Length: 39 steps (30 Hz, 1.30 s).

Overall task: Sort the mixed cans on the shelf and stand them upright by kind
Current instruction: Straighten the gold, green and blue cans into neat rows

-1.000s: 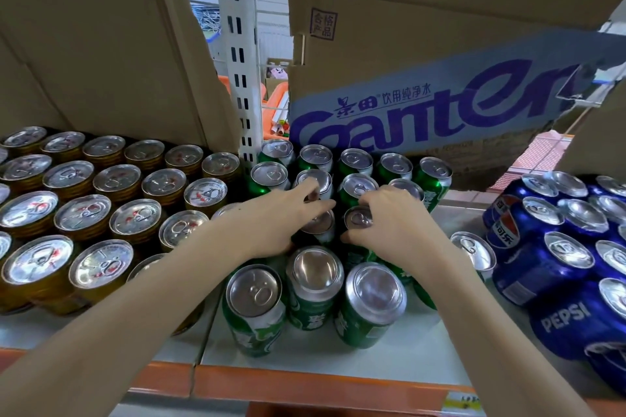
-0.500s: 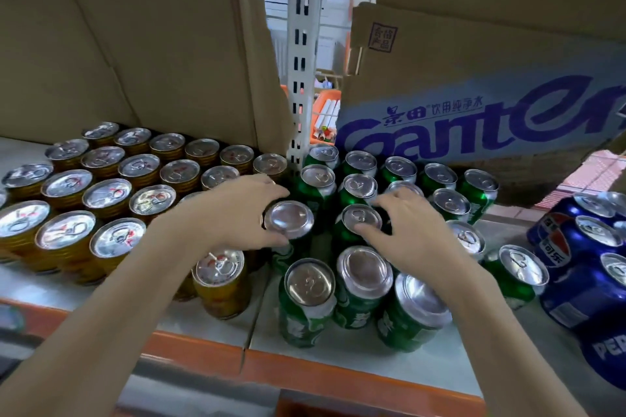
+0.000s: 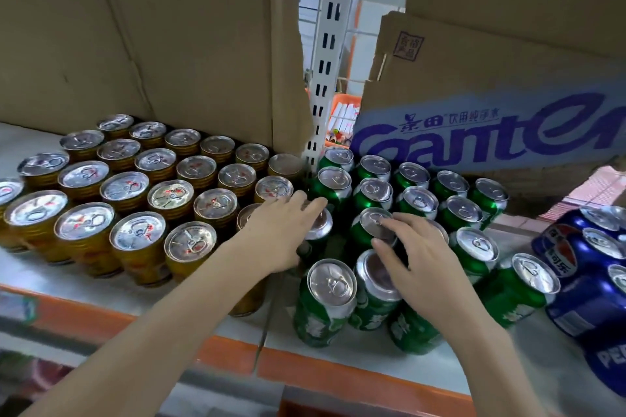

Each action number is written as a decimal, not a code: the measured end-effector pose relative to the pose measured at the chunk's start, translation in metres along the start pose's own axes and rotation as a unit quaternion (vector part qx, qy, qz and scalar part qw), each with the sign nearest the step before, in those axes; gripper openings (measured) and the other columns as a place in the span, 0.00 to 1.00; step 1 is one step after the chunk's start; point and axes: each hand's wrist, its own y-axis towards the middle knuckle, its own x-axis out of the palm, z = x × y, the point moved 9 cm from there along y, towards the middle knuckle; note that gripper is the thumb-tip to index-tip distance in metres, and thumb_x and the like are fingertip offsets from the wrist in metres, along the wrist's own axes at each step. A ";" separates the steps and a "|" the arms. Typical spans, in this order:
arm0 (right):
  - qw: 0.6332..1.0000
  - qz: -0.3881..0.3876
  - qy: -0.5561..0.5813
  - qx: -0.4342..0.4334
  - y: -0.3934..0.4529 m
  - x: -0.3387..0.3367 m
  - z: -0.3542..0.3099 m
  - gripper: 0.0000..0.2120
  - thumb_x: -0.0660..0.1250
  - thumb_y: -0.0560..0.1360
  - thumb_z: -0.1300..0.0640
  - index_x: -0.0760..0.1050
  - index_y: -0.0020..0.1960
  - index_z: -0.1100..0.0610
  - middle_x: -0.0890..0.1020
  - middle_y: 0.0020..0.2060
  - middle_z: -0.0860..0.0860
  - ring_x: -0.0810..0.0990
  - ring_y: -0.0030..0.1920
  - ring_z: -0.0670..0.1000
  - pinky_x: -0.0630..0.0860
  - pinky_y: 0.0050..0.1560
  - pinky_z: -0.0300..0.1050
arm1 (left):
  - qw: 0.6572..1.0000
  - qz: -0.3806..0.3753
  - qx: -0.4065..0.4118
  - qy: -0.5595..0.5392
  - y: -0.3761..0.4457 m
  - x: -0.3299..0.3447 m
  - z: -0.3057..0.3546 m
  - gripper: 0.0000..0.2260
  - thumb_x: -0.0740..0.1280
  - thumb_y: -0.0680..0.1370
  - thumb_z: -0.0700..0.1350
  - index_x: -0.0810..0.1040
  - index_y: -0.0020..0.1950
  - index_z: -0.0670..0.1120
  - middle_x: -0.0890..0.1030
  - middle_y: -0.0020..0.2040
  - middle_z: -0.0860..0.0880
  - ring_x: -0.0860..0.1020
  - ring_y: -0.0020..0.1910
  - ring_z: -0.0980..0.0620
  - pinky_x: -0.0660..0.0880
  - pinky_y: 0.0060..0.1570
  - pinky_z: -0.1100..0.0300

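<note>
Left hand (image 3: 283, 230) fingers grip one green can (image 3: 320, 228); right hand (image 3: 418, 259) fingers touch another (image 3: 374, 225).

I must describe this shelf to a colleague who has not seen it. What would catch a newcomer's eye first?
First, the two bare hands in the middle: the left hand and the right hand both reach into the green cans. To their left stands a wide block of upright golden cans, and at the far right sit blue Pepsi cans. Behind the green ones leans a cardboard box printed "Ganten".
</note>
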 end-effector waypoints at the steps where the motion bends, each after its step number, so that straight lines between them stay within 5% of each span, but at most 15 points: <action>1: 1.000 0.004 -0.004 0.004 -0.001 0.001 0.001 0.20 0.61 0.77 0.49 0.72 0.67 0.55 0.71 0.65 0.49 0.68 0.64 0.49 0.57 0.55 0.32 | 1.000 0.006 0.003 -0.008 0.000 -0.001 0.000 0.42 0.71 0.71 0.46 0.47 0.76 0.51 0.62 0.67 0.46 0.68 0.64 0.45 0.67 0.55 0.57; 8: 1.000 0.018 -0.014 0.014 -0.004 0.001 0.003 0.20 0.61 0.78 0.48 0.71 0.67 0.55 0.73 0.64 0.48 0.69 0.64 0.49 0.58 0.57 0.34 | 0.968 0.113 0.026 -0.221 -0.016 -0.022 -0.007 0.41 0.74 0.67 0.49 0.55 0.74 0.60 0.62 0.54 0.51 0.69 0.47 0.53 0.66 0.40 0.67; 12: 0.999 0.014 -0.031 0.008 -0.003 0.004 0.004 0.19 0.61 0.77 0.49 0.72 0.66 0.55 0.74 0.63 0.49 0.70 0.63 0.50 0.62 0.59 0.37 | 0.917 0.234 0.015 -0.324 -0.034 -0.070 -0.024 0.43 0.78 0.64 0.43 0.55 0.70 0.59 0.63 0.58 0.56 0.66 0.53 0.60 0.61 0.45 0.76; 15: 0.999 0.019 -0.034 0.003 -0.004 0.004 0.003 0.19 0.62 0.77 0.49 0.72 0.65 0.55 0.75 0.62 0.49 0.72 0.61 0.52 0.65 0.58 0.40 | 0.910 0.269 0.026 -0.316 -0.045 -0.093 -0.027 0.42 0.78 0.63 0.40 0.51 0.62 0.61 0.63 0.57 0.57 0.70 0.46 0.58 0.66 0.43 0.74; 18: 0.999 0.023 -0.032 -0.003 -0.005 0.004 0.003 0.18 0.63 0.77 0.50 0.72 0.64 0.55 0.76 0.61 0.49 0.73 0.60 0.52 0.66 0.58 0.41 | 0.919 0.256 0.025 -0.298 -0.052 -0.095 -0.021 0.41 0.78 0.63 0.41 0.48 0.54 0.64 0.68 0.54 0.53 0.74 0.44 0.54 0.73 0.42 0.64; 21: 0.999 0.028 -0.025 -0.003 -0.005 0.003 0.003 0.16 0.64 0.77 0.51 0.74 0.62 0.55 0.76 0.60 0.49 0.74 0.58 0.53 0.69 0.55 0.42 | 0.928 0.231 0.023 -0.293 -0.051 -0.092 -0.012 0.39 0.77 0.63 0.43 0.49 0.54 0.62 0.72 0.54 0.52 0.73 0.51 0.50 0.72 0.55 0.51; 24: 0.999 0.034 -0.024 -0.002 -0.006 0.003 0.002 0.15 0.64 0.77 0.51 0.74 0.62 0.55 0.76 0.59 0.49 0.75 0.57 0.53 0.68 0.52 0.41 | 0.944 0.208 0.017 -0.256 -0.044 -0.089 -0.007 0.38 0.76 0.63 0.46 0.56 0.65 0.55 0.66 0.55 0.56 0.63 0.54 0.56 0.62 0.60 0.56; 29: 0.999 0.032 -0.018 0.001 -0.005 0.002 0.002 0.16 0.61 0.78 0.49 0.72 0.63 0.53 0.75 0.61 0.47 0.72 0.60 0.51 0.66 0.56 0.40 | 0.973 0.167 0.021 -0.155 -0.029 -0.075 -0.008 0.43 0.68 0.61 0.60 0.57 0.73 0.52 0.67 0.64 0.53 0.63 0.61 0.53 0.60 0.62 0.55; 36: 1.000 0.027 -0.010 0.006 -0.006 0.003 0.004 0.18 0.61 0.78 0.49 0.70 0.66 0.53 0.73 0.63 0.47 0.70 0.62 0.50 0.65 0.58 0.40 | 0.944 0.153 0.062 -0.287 -0.024 -0.052 -0.006 0.40 0.75 0.66 0.51 0.56 0.72 0.52 0.63 0.60 0.54 0.70 0.55 0.55 0.69 0.47 0.68; 39: 1.000 0.027 -0.011 0.008 -0.005 0.004 0.006 0.18 0.61 0.78 0.49 0.70 0.66 0.52 0.73 0.64 0.46 0.70 0.62 0.50 0.65 0.58 0.41 | 0.950 0.149 0.065 -0.266 -0.020 -0.054 -0.005 0.41 0.72 0.66 0.55 0.54 0.73 0.55 0.62 0.60 0.55 0.70 0.54 0.55 0.68 0.43 0.72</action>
